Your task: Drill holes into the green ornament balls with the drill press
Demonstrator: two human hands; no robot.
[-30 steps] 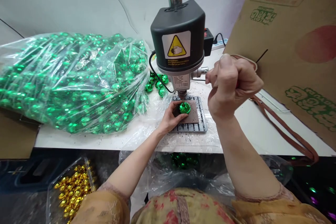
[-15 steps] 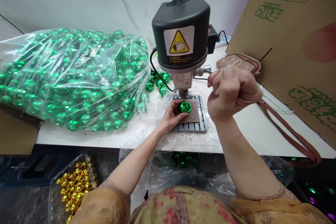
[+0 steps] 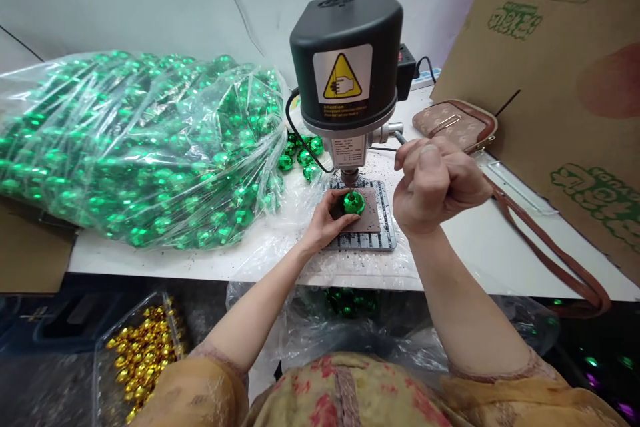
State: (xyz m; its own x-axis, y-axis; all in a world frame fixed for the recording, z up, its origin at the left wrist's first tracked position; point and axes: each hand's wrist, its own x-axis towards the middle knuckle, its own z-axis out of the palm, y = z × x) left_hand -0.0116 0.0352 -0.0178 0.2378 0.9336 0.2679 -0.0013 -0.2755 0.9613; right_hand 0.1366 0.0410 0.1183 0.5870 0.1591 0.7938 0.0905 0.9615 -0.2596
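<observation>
Beneath the chuck of a small drill press [image 3: 346, 67], a shiny green faceted ball [image 3: 354, 204] rests on a brown square pad [image 3: 369, 220] over the slotted metal base [image 3: 387, 237]. My left hand [image 3: 327, 219] grips the ball from its left side, thumb in front and fingers behind. The drill bit meets the top of the ball; how deep it sits I cannot tell. To the right of the machine, my right hand [image 3: 437, 183] is closed in a fist around the press's feed lever [image 3: 399, 137], whose outer part the fingers hide.
A clear bag of green balls [image 3: 150, 153] fills the table's left side, with several loose green balls [image 3: 305, 155] beside it. At right are a brown purse [image 3: 455, 123] and a cardboard box [image 3: 560, 80]. Gold balls [image 3: 145, 353] lie in a clear bin below.
My right hand has come down slightly and a little to the left with the lever. My left hand and the green ball stay in place.
</observation>
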